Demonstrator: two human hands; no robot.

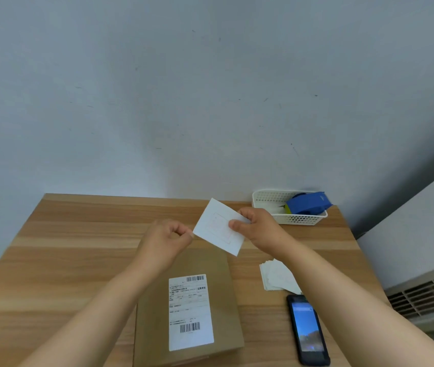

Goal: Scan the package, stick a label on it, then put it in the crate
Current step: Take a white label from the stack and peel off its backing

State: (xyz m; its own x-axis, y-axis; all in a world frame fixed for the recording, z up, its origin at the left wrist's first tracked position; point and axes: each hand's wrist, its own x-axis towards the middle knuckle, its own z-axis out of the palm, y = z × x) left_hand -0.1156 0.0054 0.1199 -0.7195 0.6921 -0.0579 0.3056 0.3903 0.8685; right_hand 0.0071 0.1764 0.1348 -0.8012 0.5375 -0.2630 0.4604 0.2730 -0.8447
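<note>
A flat brown cardboard package [223, 300] lies on the wooden table [78, 247] in front of me, with a white shipping label [190, 311] bearing barcodes on its top. Above its far end I hold a white label sheet [217, 229] tilted in the air. My right hand [258, 229] pinches the sheet's right side. My left hand [169, 238] pinches its left corner with thumb and fingertips. A black phone [307, 329] with its screen lit lies to the right of the package. No crate is in view.
A small stack of white label sheets [276, 276] lies right of the package, partly under my right forearm. A white perforated basket [268, 202] at the table's back right holds a blue tape dispenser [308, 203]. A wall rises behind the table; a vent [422, 298] stands to the right.
</note>
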